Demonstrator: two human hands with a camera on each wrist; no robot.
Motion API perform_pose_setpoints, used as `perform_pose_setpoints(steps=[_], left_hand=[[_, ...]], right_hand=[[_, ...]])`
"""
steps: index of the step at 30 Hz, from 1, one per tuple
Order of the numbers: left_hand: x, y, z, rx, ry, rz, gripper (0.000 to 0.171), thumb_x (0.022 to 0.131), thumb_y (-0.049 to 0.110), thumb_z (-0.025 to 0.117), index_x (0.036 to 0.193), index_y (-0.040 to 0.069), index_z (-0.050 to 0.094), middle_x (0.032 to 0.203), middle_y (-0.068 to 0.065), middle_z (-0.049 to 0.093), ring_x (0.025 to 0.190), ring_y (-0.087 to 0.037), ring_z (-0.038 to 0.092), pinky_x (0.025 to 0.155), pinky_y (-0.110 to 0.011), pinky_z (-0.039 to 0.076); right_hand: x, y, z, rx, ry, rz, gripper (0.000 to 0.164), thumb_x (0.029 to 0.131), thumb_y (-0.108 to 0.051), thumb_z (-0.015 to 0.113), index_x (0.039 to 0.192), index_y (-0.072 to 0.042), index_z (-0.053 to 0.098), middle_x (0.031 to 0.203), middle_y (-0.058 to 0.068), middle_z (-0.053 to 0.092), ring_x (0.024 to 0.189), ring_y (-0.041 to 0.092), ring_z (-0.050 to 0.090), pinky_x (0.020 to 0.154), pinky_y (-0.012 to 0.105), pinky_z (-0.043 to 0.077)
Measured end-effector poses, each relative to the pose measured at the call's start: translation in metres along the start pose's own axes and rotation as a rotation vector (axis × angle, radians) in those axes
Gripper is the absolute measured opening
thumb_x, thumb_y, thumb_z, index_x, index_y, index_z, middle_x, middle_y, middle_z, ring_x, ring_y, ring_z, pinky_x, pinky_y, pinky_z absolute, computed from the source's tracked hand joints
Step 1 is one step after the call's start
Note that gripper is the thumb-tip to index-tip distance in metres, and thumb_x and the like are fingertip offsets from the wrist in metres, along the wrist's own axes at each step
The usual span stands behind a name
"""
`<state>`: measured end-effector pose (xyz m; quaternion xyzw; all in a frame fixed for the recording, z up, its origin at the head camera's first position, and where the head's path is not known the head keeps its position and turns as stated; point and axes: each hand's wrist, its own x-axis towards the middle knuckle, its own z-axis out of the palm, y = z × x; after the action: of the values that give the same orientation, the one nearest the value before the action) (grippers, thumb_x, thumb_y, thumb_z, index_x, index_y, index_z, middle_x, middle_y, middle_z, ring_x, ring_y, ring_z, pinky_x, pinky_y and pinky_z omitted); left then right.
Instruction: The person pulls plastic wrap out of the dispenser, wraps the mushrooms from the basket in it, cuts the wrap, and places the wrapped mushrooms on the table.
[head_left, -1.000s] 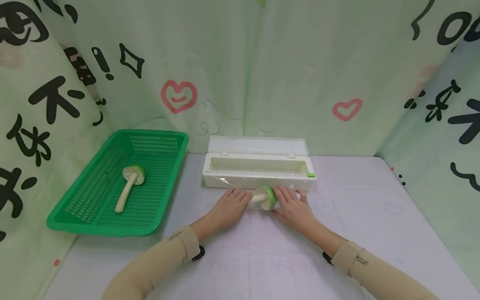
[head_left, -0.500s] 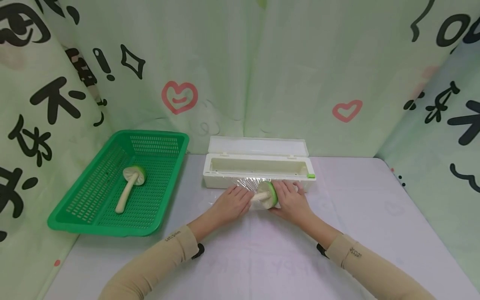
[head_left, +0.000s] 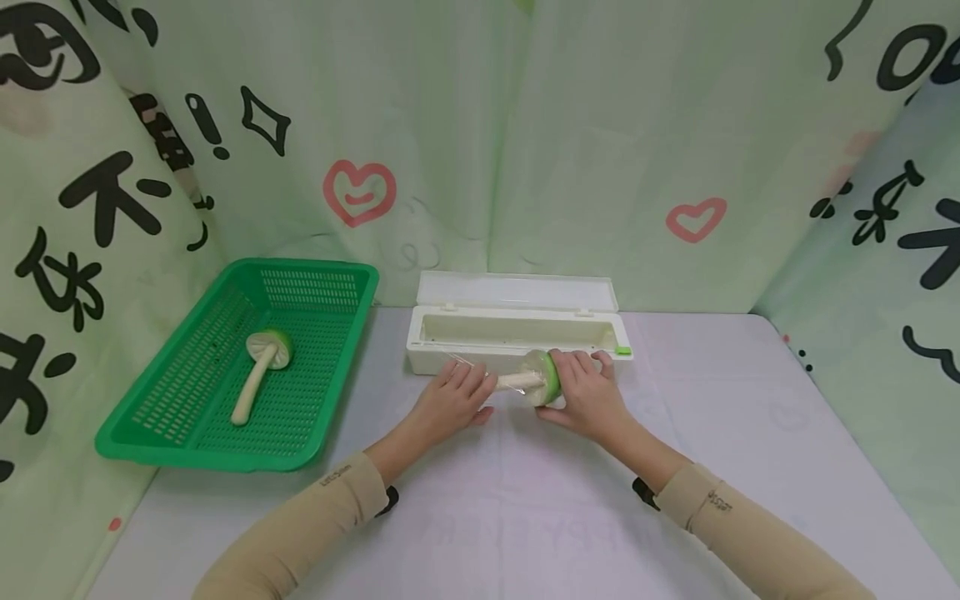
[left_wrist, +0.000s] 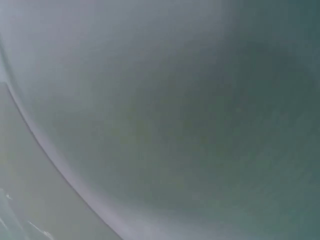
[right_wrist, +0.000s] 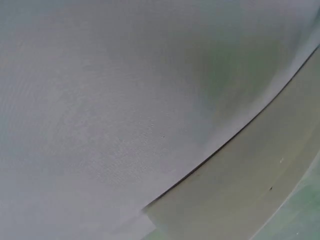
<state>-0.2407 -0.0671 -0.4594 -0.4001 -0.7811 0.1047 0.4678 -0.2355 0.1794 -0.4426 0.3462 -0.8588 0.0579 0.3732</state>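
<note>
Between both hands, in the head view, lies a mushroom [head_left: 542, 382] with a green cap and a pale stem, and clear cling film [head_left: 517, 385] glints around it. The right hand [head_left: 588, 396] grips the cap from the right, fingers behind and thumb in front. At the left, the left hand [head_left: 453, 404] holds the stem's end, which its fingers cover. Just behind the hands stands a white cling film box [head_left: 429, 360], its lid [head_left: 517, 293] raised at the back. Both wrist views are blurred and show neither hand.
A green plastic basket [head_left: 348, 375] stands at the left with a second green-capped mushroom [head_left: 258, 375] in it. A green slider [head_left: 622, 351] sits at the box's right end. Printed pale green curtains [head_left: 585, 167] enclose the white-covered table [head_left: 712, 400].
The mushroom and both hands have risen slightly toward the box. Film that was stretched between box and mushroom half a second ago is now gathered around the mushroom. The basket has not moved.
</note>
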Motion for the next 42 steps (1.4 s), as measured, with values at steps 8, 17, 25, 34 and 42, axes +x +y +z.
perform_pose_setpoints(steps=[8,17,25,34,42], left_hand=[[0.003,-0.006,0.012,0.126,0.149,0.004,0.017,0.094,0.014,0.036,0.101,0.014,0.051,0.086,0.001,0.049,0.077,-0.015,0.045,0.078,-0.032,0.036],[0.020,-0.025,0.014,0.072,0.209,0.047,0.021,0.089,0.018,0.039,0.100,0.011,0.056,0.081,0.000,0.051,0.073,-0.016,0.047,0.075,-0.031,0.037],[0.041,-0.043,0.003,0.090,0.168,0.054,0.022,0.087,0.020,0.042,0.101,0.010,0.056,0.082,0.001,0.054,0.073,-0.015,0.048,0.076,-0.029,0.037],[0.063,-0.065,-0.006,0.108,0.202,0.053,0.017,0.082,0.018,0.047,0.096,0.009,0.053,0.075,-0.001,0.049,0.069,-0.017,0.045,0.073,-0.029,0.036],[0.078,-0.082,-0.017,0.102,0.229,0.063,0.016,0.082,0.017,0.047,0.095,0.009,0.052,0.074,-0.001,0.048,0.068,-0.016,0.045,0.075,-0.029,0.037]], right_hand=[[0.007,0.003,-0.004,-0.008,-0.003,-0.014,0.074,0.054,-0.047,0.069,0.107,0.002,0.050,0.084,0.011,0.056,0.080,0.028,0.050,0.080,0.050,0.028],[0.030,0.013,-0.018,-0.009,-0.083,-0.029,0.071,0.059,-0.054,0.065,0.102,0.002,0.050,0.084,0.012,0.057,0.080,0.028,0.049,0.080,0.050,0.027],[0.057,0.023,-0.038,-0.076,-0.263,0.028,0.071,0.060,-0.055,0.066,0.103,0.000,0.052,0.085,0.011,0.059,0.080,0.027,0.050,0.086,0.049,0.025],[0.082,0.035,-0.051,-0.085,-0.195,-0.017,0.067,0.060,-0.054,0.064,0.099,0.000,0.054,0.078,0.011,0.060,0.075,0.028,0.052,0.086,0.050,0.029],[0.104,0.041,-0.068,-0.071,-0.326,0.017,0.070,0.063,-0.055,0.064,0.105,0.001,0.054,0.088,0.012,0.062,0.082,0.029,0.052,0.091,0.050,0.025]])
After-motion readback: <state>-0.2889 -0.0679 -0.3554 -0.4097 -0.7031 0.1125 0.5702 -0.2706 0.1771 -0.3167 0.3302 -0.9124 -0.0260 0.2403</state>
